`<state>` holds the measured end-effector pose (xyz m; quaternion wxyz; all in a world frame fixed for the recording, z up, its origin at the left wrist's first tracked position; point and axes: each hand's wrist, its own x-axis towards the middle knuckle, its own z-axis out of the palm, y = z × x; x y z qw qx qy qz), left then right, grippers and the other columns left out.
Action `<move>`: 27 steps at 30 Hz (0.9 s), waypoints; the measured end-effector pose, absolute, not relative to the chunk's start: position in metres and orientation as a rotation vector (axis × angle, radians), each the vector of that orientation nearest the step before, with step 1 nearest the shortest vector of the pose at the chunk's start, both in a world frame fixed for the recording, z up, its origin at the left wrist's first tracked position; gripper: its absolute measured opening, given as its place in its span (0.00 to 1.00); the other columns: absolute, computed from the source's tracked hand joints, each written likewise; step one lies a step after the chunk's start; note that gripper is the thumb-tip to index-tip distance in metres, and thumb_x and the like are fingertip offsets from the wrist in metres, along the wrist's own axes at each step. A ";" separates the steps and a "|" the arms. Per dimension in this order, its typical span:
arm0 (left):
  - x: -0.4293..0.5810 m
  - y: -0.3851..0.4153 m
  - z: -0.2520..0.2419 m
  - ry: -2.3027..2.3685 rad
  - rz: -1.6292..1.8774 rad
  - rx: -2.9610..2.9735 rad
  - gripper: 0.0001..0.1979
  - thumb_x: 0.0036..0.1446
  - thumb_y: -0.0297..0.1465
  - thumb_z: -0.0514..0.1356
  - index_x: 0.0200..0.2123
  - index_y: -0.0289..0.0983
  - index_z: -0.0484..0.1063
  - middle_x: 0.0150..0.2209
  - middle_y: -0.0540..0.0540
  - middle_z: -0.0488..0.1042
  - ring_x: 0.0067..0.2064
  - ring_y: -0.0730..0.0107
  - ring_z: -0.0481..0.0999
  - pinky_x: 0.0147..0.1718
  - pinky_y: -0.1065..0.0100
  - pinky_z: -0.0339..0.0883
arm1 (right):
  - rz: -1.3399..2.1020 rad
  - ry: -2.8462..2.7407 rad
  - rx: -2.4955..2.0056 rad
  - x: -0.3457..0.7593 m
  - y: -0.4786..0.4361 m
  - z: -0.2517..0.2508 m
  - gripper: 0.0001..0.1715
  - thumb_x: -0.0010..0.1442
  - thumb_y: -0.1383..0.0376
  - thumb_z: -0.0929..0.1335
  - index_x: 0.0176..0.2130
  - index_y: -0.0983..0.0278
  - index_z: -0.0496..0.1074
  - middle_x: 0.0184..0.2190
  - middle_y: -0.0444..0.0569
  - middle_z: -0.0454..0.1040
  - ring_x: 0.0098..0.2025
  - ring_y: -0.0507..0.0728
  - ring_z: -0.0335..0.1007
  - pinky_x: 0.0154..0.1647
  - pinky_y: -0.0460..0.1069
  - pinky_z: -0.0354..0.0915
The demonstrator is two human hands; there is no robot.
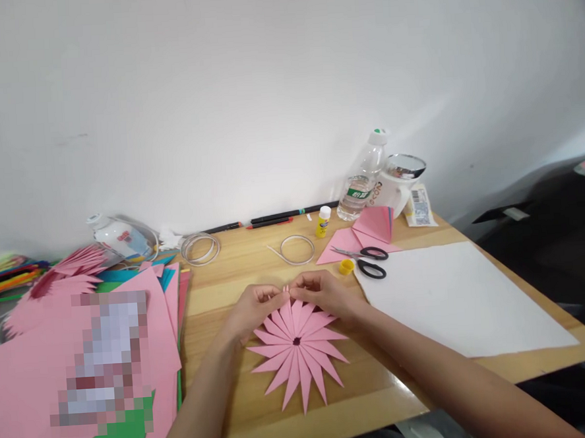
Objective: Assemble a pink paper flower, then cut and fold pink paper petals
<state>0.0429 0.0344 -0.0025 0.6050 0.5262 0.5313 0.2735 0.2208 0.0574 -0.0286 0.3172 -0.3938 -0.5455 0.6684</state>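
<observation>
The flower (pixel 298 354), a pink paper disc of pointed petals, lay flat on the table (pixel 236 275) in the lower middle of the frame. The left hand (pixel 253 308) and right hand (pixel 324 293) met at its upper edge, each with fingertips pinched on the top petals. The fingers covered those petals, so the fold beneath could not be made out. Both forearms ran off the bottom edge.

Just right of the hands lay scissors (pixel 369 262) beside a yellow cap (pixel 345 266), at the corner of a white sheet (pixel 456 301). A stack of papers (pixel 29 374) filled the lower left, cut off by the frame, and a pixelated patch hid part of it. A bottle (pixel 364 175) stood against the wall, right of centre.
</observation>
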 end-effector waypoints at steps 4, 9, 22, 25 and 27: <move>0.042 0.035 -0.004 1.222 0.615 1.278 0.21 0.48 0.45 0.58 0.18 0.34 0.62 0.17 0.56 0.54 0.19 0.81 0.52 0.17 0.75 0.42 | 1.752 -1.479 -1.059 0.221 0.057 -0.028 0.17 0.49 0.54 0.69 0.29 0.67 0.70 0.24 0.43 0.68 0.23 0.48 0.60 0.24 0.44 0.55; 0.041 0.037 -0.005 1.171 0.597 1.379 0.23 0.48 0.46 0.58 0.16 0.35 0.56 0.17 0.56 0.50 0.20 0.81 0.48 0.18 0.74 0.40 | 1.695 -1.638 -1.055 0.221 0.062 -0.028 0.18 0.50 0.53 0.68 0.29 0.67 0.70 0.23 0.43 0.67 0.23 0.47 0.57 0.22 0.43 0.52; 0.045 0.036 -0.003 1.304 0.616 1.232 0.22 0.45 0.45 0.60 0.14 0.35 0.57 0.14 0.57 0.49 0.16 0.83 0.50 0.14 0.76 0.38 | 1.634 -1.689 -1.173 0.221 0.062 -0.023 0.16 0.51 0.55 0.66 0.26 0.66 0.66 0.20 0.40 0.62 0.19 0.46 0.52 0.19 0.43 0.49; 0.046 0.035 -0.001 1.302 0.617 1.214 0.22 0.43 0.44 0.61 0.14 0.35 0.56 0.14 0.57 0.50 0.16 0.83 0.50 0.13 0.76 0.38 | 1.622 -1.686 -1.188 0.222 0.062 -0.024 0.16 0.50 0.55 0.66 0.25 0.67 0.66 0.20 0.41 0.62 0.20 0.47 0.53 0.19 0.43 0.49; 0.046 0.035 0.000 1.318 0.608 1.212 0.22 0.44 0.44 0.61 0.14 0.35 0.57 0.14 0.57 0.51 0.16 0.83 0.51 0.13 0.76 0.39 | 1.608 -1.695 -1.190 0.222 0.063 -0.025 0.15 0.51 0.56 0.66 0.25 0.67 0.66 0.20 0.41 0.62 0.20 0.47 0.53 0.19 0.43 0.49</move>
